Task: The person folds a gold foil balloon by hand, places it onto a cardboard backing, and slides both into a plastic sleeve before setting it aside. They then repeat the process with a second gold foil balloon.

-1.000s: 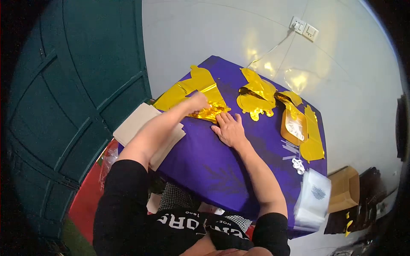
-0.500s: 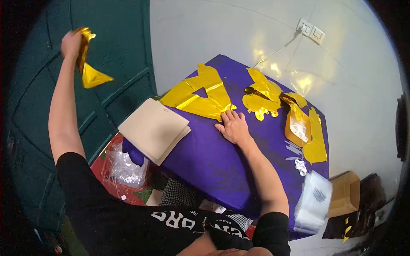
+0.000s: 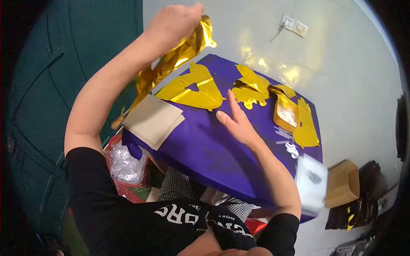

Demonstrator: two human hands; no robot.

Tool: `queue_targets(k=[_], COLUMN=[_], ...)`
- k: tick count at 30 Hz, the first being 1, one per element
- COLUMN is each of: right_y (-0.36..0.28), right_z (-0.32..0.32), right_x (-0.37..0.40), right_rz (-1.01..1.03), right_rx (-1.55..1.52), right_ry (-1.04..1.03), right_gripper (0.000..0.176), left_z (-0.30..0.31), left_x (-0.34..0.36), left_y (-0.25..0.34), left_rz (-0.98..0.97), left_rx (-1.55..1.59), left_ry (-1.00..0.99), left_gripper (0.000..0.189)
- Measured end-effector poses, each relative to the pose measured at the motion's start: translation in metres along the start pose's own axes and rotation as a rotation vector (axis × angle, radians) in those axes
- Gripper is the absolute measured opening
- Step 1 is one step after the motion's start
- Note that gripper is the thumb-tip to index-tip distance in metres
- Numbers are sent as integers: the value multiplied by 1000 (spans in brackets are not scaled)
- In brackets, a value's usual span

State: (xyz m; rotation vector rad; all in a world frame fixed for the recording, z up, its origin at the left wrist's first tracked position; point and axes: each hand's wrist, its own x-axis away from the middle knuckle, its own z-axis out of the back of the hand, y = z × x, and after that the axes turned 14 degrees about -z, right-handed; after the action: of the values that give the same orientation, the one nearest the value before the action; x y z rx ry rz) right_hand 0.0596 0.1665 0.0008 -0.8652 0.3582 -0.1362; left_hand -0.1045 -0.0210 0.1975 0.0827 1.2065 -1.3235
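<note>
My left hand [image 3: 176, 24] is raised high at the upper left, its fingers closed on a crumpled gold foil balloon [image 3: 181, 55] that hangs down towards the stack of tan paper. My right hand [image 3: 240, 124] appears held over the purple-covered table [image 3: 205, 141], thumb and index finger apart, holding nothing. Beyond it lies a flat gold foil balloon [image 3: 205, 94] shaped like a letter A. Further right, more folded gold foil balloons [image 3: 251, 94] rest near the wall.
A stack of tan paper [image 3: 149, 119] lies at the table's left corner. On the right are a yellow box [image 3: 277, 117] with white contents, a small white coil [image 3: 292, 150] and clear plastic bags [image 3: 311, 181]. Below left stands a red bin [image 3: 112, 141] holding clear plastic. An open cardboard box [image 3: 344, 183] is beside the table.
My left hand has swung right, from the dark green surface to above the table's far left side, bringing the gold foil balloon. My right hand has come off the A-shaped balloon.
</note>
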Motion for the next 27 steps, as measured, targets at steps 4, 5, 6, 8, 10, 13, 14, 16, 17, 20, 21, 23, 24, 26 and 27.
queue_targets(k=[4,5,6,8,10,13,14,16,17,20,21,23,24,26,27], right_y=[-19,-27,-31,-35,-42,-45,-49,-45,-34,1,8,34,33,18,14], right_z=[25,29,30,32,36,40,39,42,44,47,46,49,55,67,74], right_x=[32,43,51,66,78,89,89,90,90,96,100,108,113,123,124], right_rz=[-73,-71,-47,2,-29,-26,-15,-49,-96,-240,-246,-287,-300,-324,-367], right_rx=[-361,-484,-515,-577,-607,-673,-674,-602,-531,-567,-619,-501,-557,-670,-727], right_ry=[-85,-127,-130,-138,-113,-50,-10,60,88,90,89,81,67,36,31], right_gripper=[96,100,100,100,104,86,77,56,45,18,16,17,17,17,16], left_z=[12,19,24,30,33,34,33,29,26,30,31,13,1,-27,-42], left_x=[-32,-39,-45,-54,-64,-76,-79,-85,-87,-99,-102,-93,-87,-74,-70], left_y=[49,63,75,95,114,135,140,142,138,118,109,87,79,73,69], left_rz=[-116,-111,-106,-139,-127,-154,-164,-177,-202,-114,-53,7,39,107,127], left_rx=[-54,-75,-96,-84,-86,-31,-4,91,148,554,723,913,1006,1222,1298], left_ry=[50,18,-14,6,-46,-87,-105,-86,-51,-238,-352,-358,-362,-369,-378], left_gripper=[12,11,10,9,8,10,11,19,21,29,32,33,34,33,32])
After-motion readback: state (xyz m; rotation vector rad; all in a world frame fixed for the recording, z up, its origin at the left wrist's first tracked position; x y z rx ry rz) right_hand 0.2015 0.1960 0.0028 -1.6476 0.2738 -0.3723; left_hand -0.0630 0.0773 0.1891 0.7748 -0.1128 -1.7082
